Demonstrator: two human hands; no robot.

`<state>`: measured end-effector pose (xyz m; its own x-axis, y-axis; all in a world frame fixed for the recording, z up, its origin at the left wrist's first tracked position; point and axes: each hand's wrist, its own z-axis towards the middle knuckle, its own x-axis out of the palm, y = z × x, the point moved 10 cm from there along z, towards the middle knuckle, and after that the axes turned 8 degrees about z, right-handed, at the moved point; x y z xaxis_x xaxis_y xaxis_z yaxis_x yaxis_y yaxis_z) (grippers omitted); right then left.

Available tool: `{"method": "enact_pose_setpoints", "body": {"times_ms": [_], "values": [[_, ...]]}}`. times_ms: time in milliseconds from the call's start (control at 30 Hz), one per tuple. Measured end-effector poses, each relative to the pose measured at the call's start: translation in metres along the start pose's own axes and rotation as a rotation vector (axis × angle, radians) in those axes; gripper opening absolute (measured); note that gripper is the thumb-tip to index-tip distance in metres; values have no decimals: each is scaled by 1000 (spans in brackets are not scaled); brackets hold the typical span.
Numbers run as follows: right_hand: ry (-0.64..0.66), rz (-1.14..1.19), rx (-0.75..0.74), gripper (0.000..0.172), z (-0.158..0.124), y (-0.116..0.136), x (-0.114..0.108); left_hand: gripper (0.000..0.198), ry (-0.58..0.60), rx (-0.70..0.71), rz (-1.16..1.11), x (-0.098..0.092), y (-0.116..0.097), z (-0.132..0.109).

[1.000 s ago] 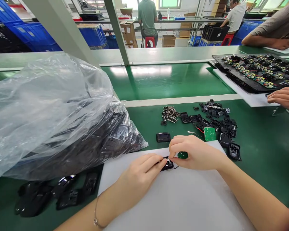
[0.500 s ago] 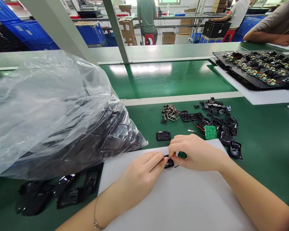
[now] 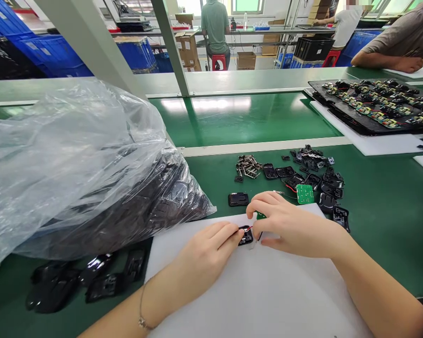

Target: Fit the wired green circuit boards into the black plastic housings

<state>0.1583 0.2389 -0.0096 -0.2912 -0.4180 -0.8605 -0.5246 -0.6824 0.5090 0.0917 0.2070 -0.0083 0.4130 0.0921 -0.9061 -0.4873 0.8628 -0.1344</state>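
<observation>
A small black plastic housing [image 3: 246, 237] lies on the white sheet [image 3: 268, 291], with metal parts and a bit of red wire inside. My left hand [image 3: 206, 253] pinches it at its left edge. Just right of it is my right hand [image 3: 292, 227], its fingers curved and apart, the thumb clear of the others. Behind those fingers shows part of a green circuit board [image 3: 261, 215], mostly hidden. A thin dark wire [image 3: 260, 236] sticks out below the fingertips. Beyond the sheet sits a black cover [image 3: 238, 199], and another green circuit board [image 3: 305, 194] with wires.
A large clear bag [image 3: 120, 188] of black parts fills the left. Black shells [image 3: 52, 291] lie below it. Metal pieces [image 3: 248, 166], small black pieces [image 3: 312, 157] and black housings [image 3: 331, 188] are behind my hands. A tray [image 3: 363, 124] of boards stands far right, near another person's arm [image 3: 384, 58].
My right hand's fingers have spread from a pinch at the housing and shifted slightly, uncovering red wire. My left hand stays on the housing. The view has tilted up slightly.
</observation>
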Motion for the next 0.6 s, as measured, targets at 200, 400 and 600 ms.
{"method": "enact_pose_setpoints", "body": {"times_ms": [200, 400, 600], "values": [[12, 131, -14, 10, 2, -7, -3, 25, 23, 2, -6, 0, 0, -1], [52, 340, 14, 14, 0, -19, -3, 24, 12, -10, -21, -2, 0, 0], [68, 378, 50, 18, 1, -26, -1, 25, 0, 5, 1, -2, -1, 0]]}}
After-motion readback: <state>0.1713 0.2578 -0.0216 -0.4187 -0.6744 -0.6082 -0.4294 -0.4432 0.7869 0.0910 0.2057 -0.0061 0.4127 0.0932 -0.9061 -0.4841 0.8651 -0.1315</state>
